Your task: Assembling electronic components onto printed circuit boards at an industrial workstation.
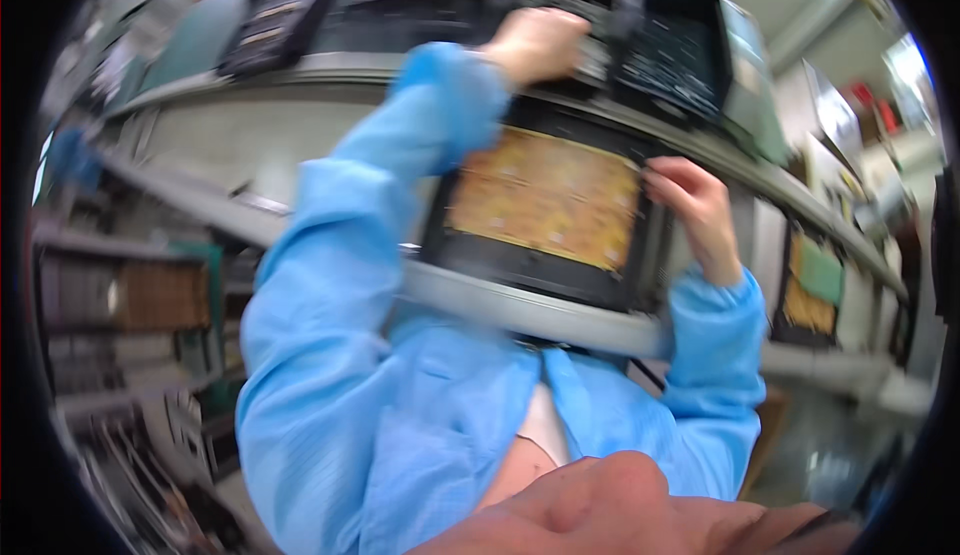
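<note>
A black tray (500, 265) carrying a yellow-orange circuit panel (545, 195) stands tilted in front of me, above a grey rail (520, 310). My left hand (535, 45), on a blue-sleeved arm reaching far up, is closed over the tray's top edge, next to a dark machine opening (670, 55). My right hand (690, 210) grips the tray's right edge, fingertips touching the rim of the panel. The whole view is motion-blurred, so the exact finger contact is unclear.
More black trays (280, 20) lie on the upper shelf at the left. Another tray with an orange and a green board (810, 295) leans at the right. Grey shelves with stacked items (120, 300) fill the left side. My blue coat (400, 425) covers the lower middle.
</note>
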{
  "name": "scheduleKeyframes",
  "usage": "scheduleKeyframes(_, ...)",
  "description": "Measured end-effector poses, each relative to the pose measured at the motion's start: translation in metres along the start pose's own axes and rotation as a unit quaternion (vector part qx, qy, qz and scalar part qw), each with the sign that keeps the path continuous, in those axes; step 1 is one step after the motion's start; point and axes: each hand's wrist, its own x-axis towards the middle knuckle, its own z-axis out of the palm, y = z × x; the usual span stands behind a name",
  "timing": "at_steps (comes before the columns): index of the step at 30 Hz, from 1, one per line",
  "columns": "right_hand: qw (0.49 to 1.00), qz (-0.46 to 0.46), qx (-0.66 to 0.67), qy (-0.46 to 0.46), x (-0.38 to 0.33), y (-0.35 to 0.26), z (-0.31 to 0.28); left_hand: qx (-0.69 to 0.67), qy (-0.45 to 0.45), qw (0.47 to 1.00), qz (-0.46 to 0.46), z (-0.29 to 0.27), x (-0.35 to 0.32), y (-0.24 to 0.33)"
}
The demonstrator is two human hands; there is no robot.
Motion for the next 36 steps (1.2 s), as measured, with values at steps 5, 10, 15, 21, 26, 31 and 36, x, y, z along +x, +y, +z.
scheduleKeyframes(5,0.991,0.036,0.130,-0.015,-0.004,0.007,-0.001,-0.060,0.095,0.993,0.049,0.013,0.000,-0.003)
scheduleKeyframes(10,0.991,0.047,0.123,-0.011,-0.008,0.007,0.003,-0.060,0.107,0.991,0.059,0.017,-0.006,-0.005)
scheduleKeyframes(15,1.000,-0.010,-0.022,0.014,-0.009,0.007,0.014,-0.099,0.178,0.978,0.054,0.013,-0.020,-0.009)
scheduleKeyframes(21,0.945,-0.114,-0.297,0.080,-0.011,-0.012,0.050,-0.171,0.225,0.954,0.102,-0.005,-0.047,-0.020)
scheduleKeyframes(26,0.925,-0.134,-0.345,0.083,-0.012,-0.013,0.063,-0.301,0.146,0.938,0.089,-0.032,-0.087,-0.025)
scheduleKeyframes(31,0.907,-0.145,-0.385,0.093,-0.002,-0.002,0.030,-0.559,0.081,0.825,0.036,-0.025,-0.098,-0.013)
scheduleKeyframes(36,0.899,-0.136,-0.408,0.086,0.004,0.008,0.025,-0.557,0.050,0.829,-0.018,-0.018,-0.115,-0.013)
